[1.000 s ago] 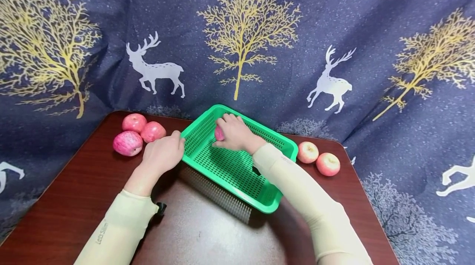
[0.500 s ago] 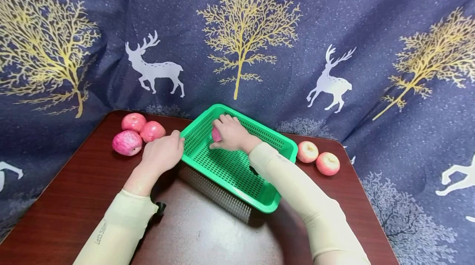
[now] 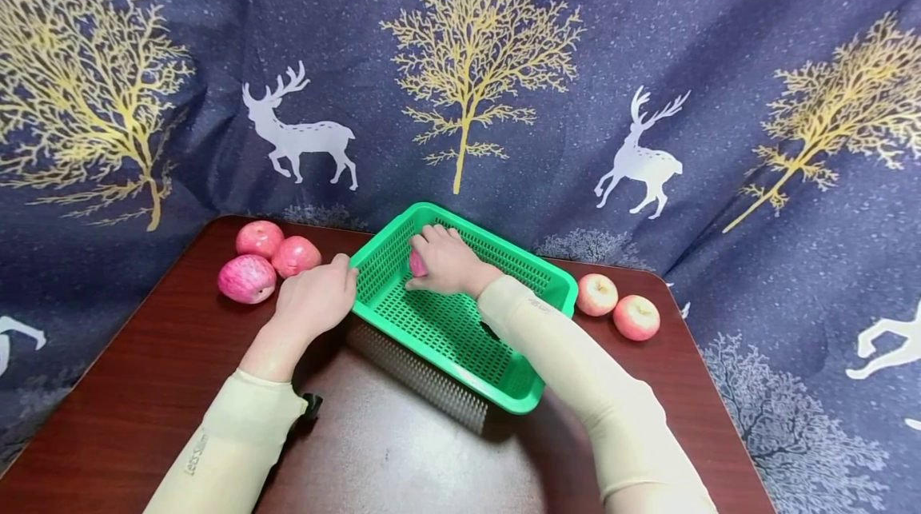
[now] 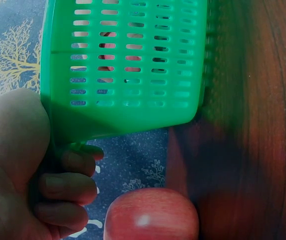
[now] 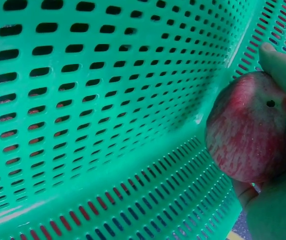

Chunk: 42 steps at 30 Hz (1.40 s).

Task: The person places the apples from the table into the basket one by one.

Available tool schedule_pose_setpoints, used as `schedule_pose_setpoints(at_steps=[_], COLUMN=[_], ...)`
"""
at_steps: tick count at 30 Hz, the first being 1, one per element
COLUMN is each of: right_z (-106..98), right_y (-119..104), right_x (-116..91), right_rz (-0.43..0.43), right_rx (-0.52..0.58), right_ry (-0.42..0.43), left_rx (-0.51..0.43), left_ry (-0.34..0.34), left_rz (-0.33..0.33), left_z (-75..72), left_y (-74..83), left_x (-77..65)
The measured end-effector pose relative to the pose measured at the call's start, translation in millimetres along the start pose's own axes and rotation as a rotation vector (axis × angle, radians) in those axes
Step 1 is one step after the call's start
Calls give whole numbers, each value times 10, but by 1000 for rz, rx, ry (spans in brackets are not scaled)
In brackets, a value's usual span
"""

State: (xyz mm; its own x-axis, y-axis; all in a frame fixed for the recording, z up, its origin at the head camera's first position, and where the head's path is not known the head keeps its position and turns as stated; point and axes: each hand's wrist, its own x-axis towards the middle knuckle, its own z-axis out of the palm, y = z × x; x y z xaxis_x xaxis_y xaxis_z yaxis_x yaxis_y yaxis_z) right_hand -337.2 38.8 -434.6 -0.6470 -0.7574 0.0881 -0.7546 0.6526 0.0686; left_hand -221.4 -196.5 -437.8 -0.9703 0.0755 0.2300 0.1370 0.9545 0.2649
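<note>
A green perforated plastic basket (image 3: 528,400) stands at an angle on the table. My left hand (image 3: 316,298) grips its left corner, the fingers curled around the rim in the left wrist view. Inside the basket, toward its far left end, my right hand (image 3: 449,262) holds a red apple (image 5: 250,130). In the right wrist view the thumb and fingers wrap that apple close to the basket's wall. The head view shows only a sliver of it past the fingers. Close to my left hand lies a red apple (image 3: 297,256), seen below the basket's corner in the left wrist view.
Two more apples, a red apple (image 3: 260,239) and a streaked pinkish apple (image 3: 247,279), sit at the table's back left. Right of the basket are two paler apples (image 3: 597,295). A dark blue cloth (image 3: 518,122) with trees and deer hangs behind the brown table (image 3: 129,386).
My right hand has shifted slightly left inside the basket with the apple in its grasp. The left hand and the basket have stayed in place.
</note>
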Motion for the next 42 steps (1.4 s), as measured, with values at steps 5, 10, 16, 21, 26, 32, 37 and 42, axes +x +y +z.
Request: schedule_pose_setpoints(at_steps=[5, 10, 16, 21, 26, 32, 37, 42], right_z=[26, 65, 95, 101, 124, 160, 191, 204], right_y=[-8, 0, 30, 47, 50, 63, 86, 98], right_x=[23, 48, 71, 84, 98, 118, 122, 133], right_rz=[-7, -12, -17, -20, -19, -25, -13, -14], right_rx=[5, -3, -10, -3, -10, -42, -51, -48], right_ry=[-9, -10, 2, 3, 3, 3, -13, -7], left_rx=[6, 3, 4, 3, 2, 3, 2, 4], left_ry=[-1, -5, -2, -4, -1, 3, 2, -5], left_rz=[2, 1, 6, 6, 7, 6, 0, -4], left_z=[1, -4, -11, -28, -30, -19, -12, -8], left_y=[-6, -7, -6, 6, 12, 9, 7, 1], left_x=[0, -6, -4, 0, -1, -8, -9, -5])
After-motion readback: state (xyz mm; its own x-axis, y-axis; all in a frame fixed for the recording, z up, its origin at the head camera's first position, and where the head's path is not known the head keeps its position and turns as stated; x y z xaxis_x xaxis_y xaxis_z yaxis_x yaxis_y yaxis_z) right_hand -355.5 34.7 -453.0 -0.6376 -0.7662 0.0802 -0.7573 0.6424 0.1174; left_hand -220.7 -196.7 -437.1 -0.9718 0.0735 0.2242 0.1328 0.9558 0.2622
